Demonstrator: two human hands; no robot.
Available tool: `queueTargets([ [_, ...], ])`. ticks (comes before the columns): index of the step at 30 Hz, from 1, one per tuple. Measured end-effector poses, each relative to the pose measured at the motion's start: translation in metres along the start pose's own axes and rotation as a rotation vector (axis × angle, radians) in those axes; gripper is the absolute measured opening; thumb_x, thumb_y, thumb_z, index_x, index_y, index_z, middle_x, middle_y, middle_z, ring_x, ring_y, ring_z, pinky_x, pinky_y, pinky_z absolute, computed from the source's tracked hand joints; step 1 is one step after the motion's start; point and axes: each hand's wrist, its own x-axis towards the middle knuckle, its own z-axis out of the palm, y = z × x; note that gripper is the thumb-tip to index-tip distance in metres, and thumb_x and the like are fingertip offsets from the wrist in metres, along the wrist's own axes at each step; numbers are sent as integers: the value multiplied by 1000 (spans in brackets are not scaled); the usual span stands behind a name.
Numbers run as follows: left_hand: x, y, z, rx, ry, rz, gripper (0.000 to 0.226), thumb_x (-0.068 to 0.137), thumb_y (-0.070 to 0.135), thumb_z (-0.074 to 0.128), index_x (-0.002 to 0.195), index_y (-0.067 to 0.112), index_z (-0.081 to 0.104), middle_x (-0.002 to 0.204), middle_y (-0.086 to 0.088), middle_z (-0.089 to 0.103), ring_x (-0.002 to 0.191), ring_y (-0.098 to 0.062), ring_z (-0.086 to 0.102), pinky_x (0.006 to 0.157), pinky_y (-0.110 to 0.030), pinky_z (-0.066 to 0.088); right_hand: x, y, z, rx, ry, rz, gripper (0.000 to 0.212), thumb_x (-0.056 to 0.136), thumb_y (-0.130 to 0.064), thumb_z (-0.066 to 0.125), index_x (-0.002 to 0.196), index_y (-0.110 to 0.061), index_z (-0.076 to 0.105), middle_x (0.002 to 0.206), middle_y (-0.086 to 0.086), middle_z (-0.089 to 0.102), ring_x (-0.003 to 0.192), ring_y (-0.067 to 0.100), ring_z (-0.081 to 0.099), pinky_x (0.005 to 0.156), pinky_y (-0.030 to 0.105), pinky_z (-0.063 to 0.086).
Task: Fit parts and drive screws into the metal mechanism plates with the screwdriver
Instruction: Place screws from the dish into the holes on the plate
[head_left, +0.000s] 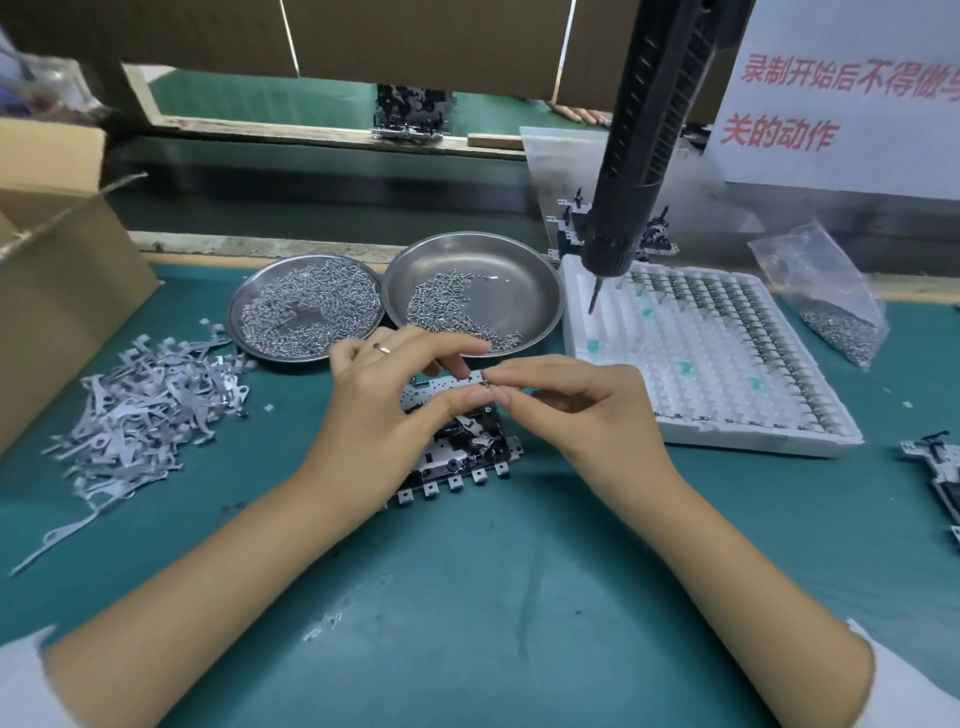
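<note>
A metal mechanism plate (462, 452) with black parts lies on the green mat in the middle. My left hand (384, 400) rests over its left half, thumb and fingers curled onto the plate's upper edge. My right hand (566, 400) pinches a tiny metal part (485, 383) between thumb and forefinger, right above the plate's top edge. The black electric screwdriver (639, 171) hangs free above the white tray, untouched, its bit pointing down.
Two steel dishes of screws (306, 306) (498, 296) stand behind the hands. A heap of grey metal levers (145, 410) lies left, beside a cardboard box (57, 291). A white foam tray (717, 364) of small parts sits right, with a bag of screws (831, 306) and another plate (940, 467).
</note>
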Motion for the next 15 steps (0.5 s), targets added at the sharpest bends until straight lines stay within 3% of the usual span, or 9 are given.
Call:
queueTargets([
  [5, -6, -3, -13, 42, -67, 13, 32, 76, 48, 68, 106, 41, 60, 95, 20, 62, 97, 1, 54, 95, -36, 26, -3, 4, 6, -165, -16, -102, 23, 78, -1, 74, 94, -18, 74, 90, -9, 71, 91, 11, 66, 83, 28, 52],
  [10, -25, -13, -30, -50, 19, -31, 18, 80, 45, 67, 96, 37, 66, 95, 16, 65, 93, -2, 59, 95, -43, 38, -7, 12, 17, -348, -104, -251, 15, 76, -3, 75, 90, -9, 77, 91, 0, 73, 86, 16, 62, 81, 32, 49],
  [15, -31, -18, -33, -178, 174, -163, 9, 91, 31, 57, 91, 31, 67, 85, 4, 68, 85, -5, 60, 83, -21, 45, -11, 22, 26, -535, -194, -417, 13, 75, -5, 75, 87, -9, 78, 91, 3, 73, 81, 26, 60, 78, 48, 49],
])
